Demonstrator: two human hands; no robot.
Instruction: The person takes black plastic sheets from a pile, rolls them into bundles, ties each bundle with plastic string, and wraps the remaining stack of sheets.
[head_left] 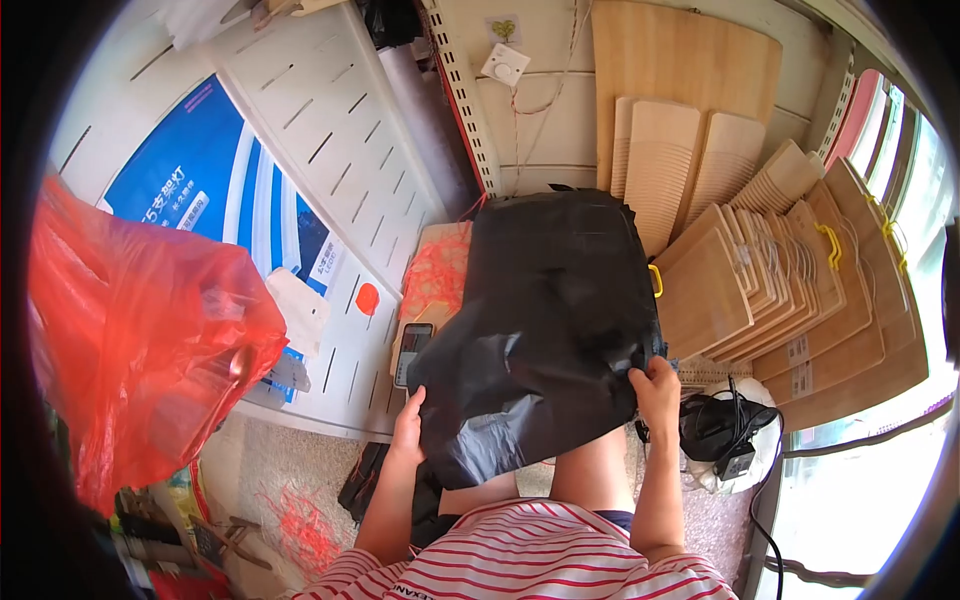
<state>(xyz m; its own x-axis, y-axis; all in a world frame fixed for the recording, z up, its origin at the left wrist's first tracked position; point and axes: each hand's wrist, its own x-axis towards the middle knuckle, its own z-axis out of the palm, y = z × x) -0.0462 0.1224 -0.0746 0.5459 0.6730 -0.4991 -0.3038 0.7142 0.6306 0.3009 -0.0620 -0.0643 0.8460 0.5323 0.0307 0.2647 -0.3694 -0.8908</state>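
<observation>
A large black plastic bag [545, 330] lies spread before me, its near edge lifted over my lap. My left hand [407, 430] is closed on the bag's near left edge, with the thumb showing and the other fingers hidden behind the plastic. At the right edge, my right hand [657, 398] pinches the bag between thumb and curled fingers. A phone [413, 352] rests just beyond my left hand, beside the bag. Red plastic strands [437, 272] lie to the left of the bag's far part.
Wooden cutting boards [705, 275] and ridged washboards [662, 165] stand at the right and back. A red plastic bag [150, 350] hangs at left, near a white slotted panel [340, 130]. Black cables [740, 430] lie at right; red strands [303, 530] litter the floor.
</observation>
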